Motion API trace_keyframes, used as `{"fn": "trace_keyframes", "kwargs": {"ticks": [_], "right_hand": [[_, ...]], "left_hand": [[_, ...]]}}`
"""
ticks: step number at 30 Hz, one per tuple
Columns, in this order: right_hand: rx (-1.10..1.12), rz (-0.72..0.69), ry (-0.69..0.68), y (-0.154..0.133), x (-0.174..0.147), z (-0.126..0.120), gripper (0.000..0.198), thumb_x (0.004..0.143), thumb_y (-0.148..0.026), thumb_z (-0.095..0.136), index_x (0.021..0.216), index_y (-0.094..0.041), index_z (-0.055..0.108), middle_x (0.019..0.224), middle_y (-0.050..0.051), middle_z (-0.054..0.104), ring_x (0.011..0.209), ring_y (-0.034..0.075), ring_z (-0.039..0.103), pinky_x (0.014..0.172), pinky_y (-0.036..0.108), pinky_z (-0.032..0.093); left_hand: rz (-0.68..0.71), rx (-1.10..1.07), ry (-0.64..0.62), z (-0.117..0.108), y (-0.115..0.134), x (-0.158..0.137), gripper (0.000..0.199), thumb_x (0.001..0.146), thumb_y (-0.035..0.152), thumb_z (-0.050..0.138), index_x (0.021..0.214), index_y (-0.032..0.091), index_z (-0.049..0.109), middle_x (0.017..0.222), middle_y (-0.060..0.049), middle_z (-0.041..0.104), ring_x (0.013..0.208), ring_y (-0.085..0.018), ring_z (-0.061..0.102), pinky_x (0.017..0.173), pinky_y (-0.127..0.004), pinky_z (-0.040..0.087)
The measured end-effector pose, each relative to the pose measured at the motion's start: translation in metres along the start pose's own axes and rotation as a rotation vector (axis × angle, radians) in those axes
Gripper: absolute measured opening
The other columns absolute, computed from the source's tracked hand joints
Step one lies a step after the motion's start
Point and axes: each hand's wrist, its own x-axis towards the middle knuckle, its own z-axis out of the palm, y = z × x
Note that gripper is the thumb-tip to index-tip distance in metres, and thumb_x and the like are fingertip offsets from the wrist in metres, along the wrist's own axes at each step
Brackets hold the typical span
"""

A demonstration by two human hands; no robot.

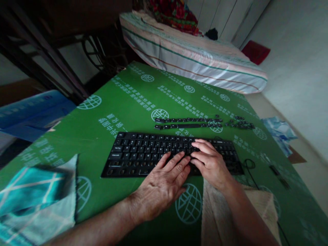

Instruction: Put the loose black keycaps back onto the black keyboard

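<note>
A black keyboard [143,150] lies on the green tabletop, with bare key sockets along its near edge. My left hand [164,181] rests palm down over its near middle, fingers stretched out across the keys. Beside it, my right hand [211,164] is on the keys with bent fingers. Its thumb and a finger come together in a pinch close to my left fingertips; anything between them is too small to make out. Beyond the keyboard, loose black keycaps form two rows, the nearer with a long space bar [188,126]. More keycaps [241,123] are scattered to the right.
A beige cloth [216,208] lies under my right forearm. At left is a teal checked cloth [33,191]. The keyboard's cable [252,176] curls at right, near a blurred slim tool [275,171]. A bed [194,61] stands past the table's far edge.
</note>
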Motion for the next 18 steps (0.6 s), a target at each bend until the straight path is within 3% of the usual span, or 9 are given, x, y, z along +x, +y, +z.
{"fn": "trace_keyframes", "kwargs": {"ticks": [8, 18], "right_hand": [[-0.008, 0.007, 0.018, 0.0, 0.002, 0.001, 0.014, 0.084, -0.012, 0.058, 0.083, -0.019, 0.069, 0.117, 0.011, 0.064, 0.122, 0.026, 0.052, 0.099, 0.047, 0.051], [-0.011, 0.0, 0.022, -0.001, 0.005, -0.001, 0.018, 0.085, -0.01, 0.054, 0.078, -0.017, 0.069, 0.114, 0.013, 0.065, 0.12, 0.025, 0.053, 0.098, 0.045, 0.052]], "left_hand": [[0.031, 0.071, -0.098, -0.003, -0.002, 0.003, 0.053, 0.089, 0.033, 0.058, 0.138, 0.017, 0.043, 0.148, -0.009, 0.04, 0.139, -0.031, 0.032, 0.114, -0.054, 0.022], [0.066, 0.025, -0.099, -0.004, -0.007, 0.01, 0.052, 0.09, 0.037, 0.056, 0.137, 0.016, 0.044, 0.147, -0.01, 0.042, 0.137, -0.03, 0.034, 0.114, -0.052, 0.021]]}}
